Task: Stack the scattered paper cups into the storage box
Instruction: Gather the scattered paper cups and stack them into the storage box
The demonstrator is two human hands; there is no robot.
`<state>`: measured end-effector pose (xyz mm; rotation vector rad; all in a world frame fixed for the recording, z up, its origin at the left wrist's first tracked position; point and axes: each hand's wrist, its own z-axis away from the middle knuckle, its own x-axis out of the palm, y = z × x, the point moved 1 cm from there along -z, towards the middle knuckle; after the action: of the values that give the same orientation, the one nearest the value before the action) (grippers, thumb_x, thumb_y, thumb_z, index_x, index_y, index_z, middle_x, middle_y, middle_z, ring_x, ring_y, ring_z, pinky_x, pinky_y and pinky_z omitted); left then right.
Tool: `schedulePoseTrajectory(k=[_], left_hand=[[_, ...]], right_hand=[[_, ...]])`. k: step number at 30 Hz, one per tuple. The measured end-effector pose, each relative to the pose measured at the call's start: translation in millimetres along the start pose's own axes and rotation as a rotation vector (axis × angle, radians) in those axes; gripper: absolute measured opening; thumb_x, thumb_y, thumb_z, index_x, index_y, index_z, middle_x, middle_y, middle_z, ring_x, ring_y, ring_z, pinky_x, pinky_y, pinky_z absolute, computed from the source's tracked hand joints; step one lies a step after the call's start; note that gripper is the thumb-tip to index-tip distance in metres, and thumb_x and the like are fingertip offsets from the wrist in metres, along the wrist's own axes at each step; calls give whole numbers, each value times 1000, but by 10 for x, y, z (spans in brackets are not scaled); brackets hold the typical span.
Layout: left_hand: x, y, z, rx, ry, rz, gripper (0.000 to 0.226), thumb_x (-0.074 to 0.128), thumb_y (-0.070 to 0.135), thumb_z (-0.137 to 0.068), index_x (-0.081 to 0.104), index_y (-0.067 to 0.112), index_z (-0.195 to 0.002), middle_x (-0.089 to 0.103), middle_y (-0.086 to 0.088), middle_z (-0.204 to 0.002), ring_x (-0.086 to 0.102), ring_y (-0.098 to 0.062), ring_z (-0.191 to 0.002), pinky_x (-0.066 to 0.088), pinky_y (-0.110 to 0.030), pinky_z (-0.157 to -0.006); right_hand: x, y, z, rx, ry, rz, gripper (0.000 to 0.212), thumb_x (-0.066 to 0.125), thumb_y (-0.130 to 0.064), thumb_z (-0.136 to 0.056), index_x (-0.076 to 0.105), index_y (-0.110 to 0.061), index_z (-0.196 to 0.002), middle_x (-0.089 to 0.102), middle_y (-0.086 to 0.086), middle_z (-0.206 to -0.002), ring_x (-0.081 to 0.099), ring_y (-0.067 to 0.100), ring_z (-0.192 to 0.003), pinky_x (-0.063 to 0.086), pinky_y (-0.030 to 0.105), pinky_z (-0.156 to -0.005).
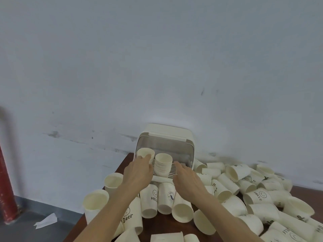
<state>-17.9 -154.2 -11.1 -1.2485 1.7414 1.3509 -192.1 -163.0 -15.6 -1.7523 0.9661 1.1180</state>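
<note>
A cream storage box (166,135) with a raised clear lid stands at the table's far edge against the wall. Inside on its slatted rack stand a stack of several paper cups (163,164) and, to the left, an upright single cup (146,154). My left hand (138,172) holds that single cup by its side. My right hand (187,175) reaches to the rack just right of the stack, fingers straight, holding nothing. Many white paper cups (258,194) lie scattered over the table, mostly on the right.
The brown table (305,189) ends at the left near two upright cups (113,182). Cups lie on their sides right before the box front. A folded paper (46,221) lies on the grey floor and a red post (5,189) stands at far left.
</note>
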Motion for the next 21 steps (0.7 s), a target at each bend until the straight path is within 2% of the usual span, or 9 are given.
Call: schedulePoseTrajectory(k=[3, 5, 8, 12, 17, 21], left_hand=[[-82, 138, 215, 26, -12, 31, 33, 35, 29, -98, 51, 24, -126, 56, -2, -110, 57, -27, -97, 48, -38, -79], [-110, 249, 369, 58, -23, 50, 33, 35, 29, -98, 52, 26, -126, 56, 0, -108, 55, -25, -94, 46, -36, -79], [-96, 408, 560, 98, -32, 101, 39, 38, 32, -99, 47, 30, -137, 58, 3, -123, 56, -19, -109, 44, -34, -83], [-31, 595, 764, 147, -64, 159, 39, 42, 35, -97, 50, 32, -135, 62, 7, -125, 57, -12, -112, 48, -33, -91], [-3, 783, 967, 191, -59, 183, 36, 43, 36, -96, 55, 34, -129, 66, 8, -112, 60, -12, -104, 49, -34, -87], [1, 890, 1077, 218, -63, 174, 35, 42, 37, -96, 55, 36, -129, 65, 9, -112, 57, -12, -107, 48, -35, -90]], right_hand=[[-103, 11, 173, -15, 17, -5, 22, 43, -10, -89, 45, -17, -110, 56, 2, -103, 53, 22, -91, 47, 36, -73], [-167, 15, 292, -9, 12, -12, 23, 44, -14, -91, 47, -16, -114, 57, 3, -106, 53, 22, -95, 47, 34, -77], [-246, 29, 479, 4, 8, -47, 26, 44, -21, -94, 47, -18, -119, 56, 1, -104, 52, 21, -95, 48, 33, -79], [-336, 75, 721, -3, 13, -59, 25, 42, -22, -95, 46, -18, -119, 55, 0, -99, 50, 20, -92, 46, 34, -77], [-439, 189, 997, 2, 1, -75, 47, 41, -28, -96, 34, -23, -142, 54, 2, -123, 49, 20, -114, 43, 33, -92], [-540, 275, 1185, -10, 33, -91, 44, 41, -27, -96, 38, -23, -140, 57, 0, -119, 50, 20, -111, 43, 32, -90]])
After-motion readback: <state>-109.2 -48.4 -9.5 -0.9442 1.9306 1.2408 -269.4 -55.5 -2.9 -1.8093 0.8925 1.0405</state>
